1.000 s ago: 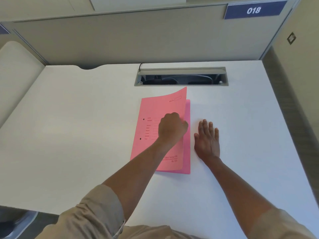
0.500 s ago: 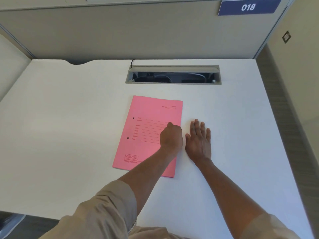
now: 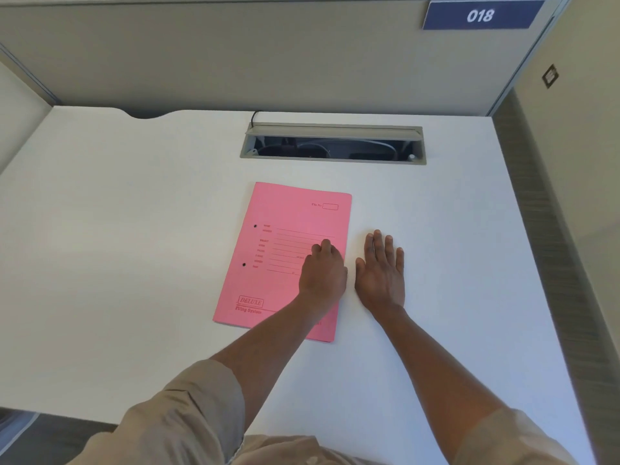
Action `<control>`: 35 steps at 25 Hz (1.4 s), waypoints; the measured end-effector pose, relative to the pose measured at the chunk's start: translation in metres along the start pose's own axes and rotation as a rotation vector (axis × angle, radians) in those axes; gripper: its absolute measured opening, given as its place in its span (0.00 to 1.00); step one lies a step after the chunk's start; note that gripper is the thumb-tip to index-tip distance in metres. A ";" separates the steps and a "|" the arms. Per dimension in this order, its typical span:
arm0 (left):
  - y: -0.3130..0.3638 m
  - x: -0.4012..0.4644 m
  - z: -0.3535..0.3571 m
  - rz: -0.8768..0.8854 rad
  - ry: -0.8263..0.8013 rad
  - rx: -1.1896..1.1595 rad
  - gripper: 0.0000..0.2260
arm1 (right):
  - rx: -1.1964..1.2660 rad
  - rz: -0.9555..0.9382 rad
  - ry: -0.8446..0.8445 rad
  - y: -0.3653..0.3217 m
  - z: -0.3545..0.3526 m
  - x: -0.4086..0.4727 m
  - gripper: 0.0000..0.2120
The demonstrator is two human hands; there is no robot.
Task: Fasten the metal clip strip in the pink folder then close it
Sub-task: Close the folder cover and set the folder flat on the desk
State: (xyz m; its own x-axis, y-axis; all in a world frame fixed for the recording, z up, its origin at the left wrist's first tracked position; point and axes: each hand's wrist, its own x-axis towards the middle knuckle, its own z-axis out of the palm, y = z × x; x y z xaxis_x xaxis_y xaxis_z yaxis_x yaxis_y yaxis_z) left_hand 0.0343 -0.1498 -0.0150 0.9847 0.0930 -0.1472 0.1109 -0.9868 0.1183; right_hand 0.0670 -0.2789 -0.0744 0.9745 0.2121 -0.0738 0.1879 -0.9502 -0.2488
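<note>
The pink folder (image 3: 278,250) lies closed and flat on the white desk (image 3: 134,246), its printed front cover facing up. Two small dark fastener holes show near its left edge. The metal clip strip is hidden inside. My left hand (image 3: 322,273) rests on the cover near its right edge, fingers loosely curled and pressing down, holding nothing. My right hand (image 3: 382,273) lies flat on the desk just right of the folder, fingers spread, palm down.
An open grey cable tray (image 3: 332,142) with wires is set into the desk behind the folder. A grey partition with a blue "018" sign (image 3: 479,15) stands at the back. The desk's right edge drops to carpet.
The front cover, lifted one second ago, has come down flat under my left hand. My right hand has stayed flat on the desk.
</note>
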 end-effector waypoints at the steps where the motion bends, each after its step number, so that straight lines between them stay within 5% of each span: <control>1: -0.005 -0.003 0.000 0.014 0.016 -0.007 0.17 | -0.001 -0.003 -0.003 -0.001 -0.001 0.000 0.29; 6: -0.040 -0.018 0.006 0.022 0.030 -0.119 0.27 | -0.017 0.002 0.010 -0.003 -0.001 -0.001 0.29; 18: -0.152 -0.029 -0.028 -0.362 -0.052 -0.099 0.34 | -0.116 0.007 -0.030 -0.019 -0.016 -0.001 0.28; 25: -0.168 -0.028 -0.035 -0.336 -0.178 -0.120 0.32 | -0.176 -0.042 0.037 -0.048 -0.023 -0.013 0.20; 29: -0.170 -0.026 -0.035 -0.338 -0.189 -0.169 0.32 | -0.140 -0.022 0.064 -0.070 -0.025 -0.018 0.08; 35: -0.183 -0.018 -0.035 -0.324 -0.233 -0.294 0.34 | 0.109 0.195 -0.045 -0.094 -0.035 -0.006 0.05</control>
State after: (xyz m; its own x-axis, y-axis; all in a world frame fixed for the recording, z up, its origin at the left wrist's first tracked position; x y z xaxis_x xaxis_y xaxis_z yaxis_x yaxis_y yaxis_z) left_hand 0.0009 0.0335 0.0008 0.8410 0.3233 -0.4338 0.4724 -0.8296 0.2975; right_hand 0.0480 -0.1989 -0.0172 0.9841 0.0392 -0.1734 -0.0202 -0.9445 -0.3280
